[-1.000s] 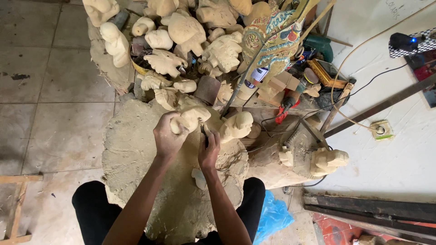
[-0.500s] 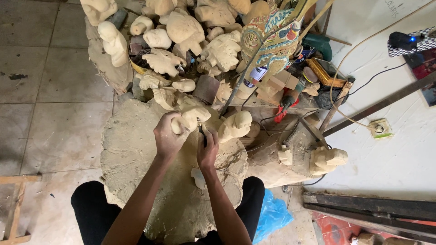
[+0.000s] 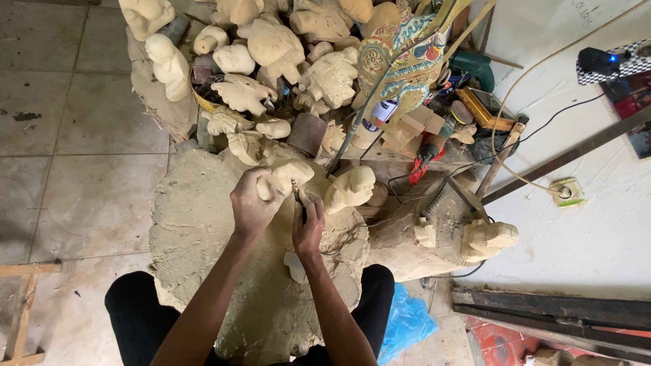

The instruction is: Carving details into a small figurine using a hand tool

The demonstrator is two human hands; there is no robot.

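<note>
My left hand [image 3: 252, 203] grips a pale wooden figurine [image 3: 288, 175] and steadies it on a large dusty wooden block [image 3: 196, 224] between my knees. My right hand [image 3: 308, 227] is closed around a small dark carving tool [image 3: 298, 196], whose tip touches the figurine's lower right side. Another pale carved figurine [image 3: 349, 188] lies just right of my hands on the block. A small wood chip [image 3: 295, 266] rests on the block under my right wrist.
Several unfinished pale carvings [image 3: 271, 47] are piled behind the block. A painted colourful statue [image 3: 407, 51] stands at the back right, beside small wood blocks [image 3: 407, 129] and a red power tool [image 3: 427, 152]. A cable runs to a wall socket [image 3: 568, 192]. A blue plastic bag [image 3: 407, 322] lies by my right knee.
Both hands stay on the figurine; the tool tip has shifted only slightly against it.
</note>
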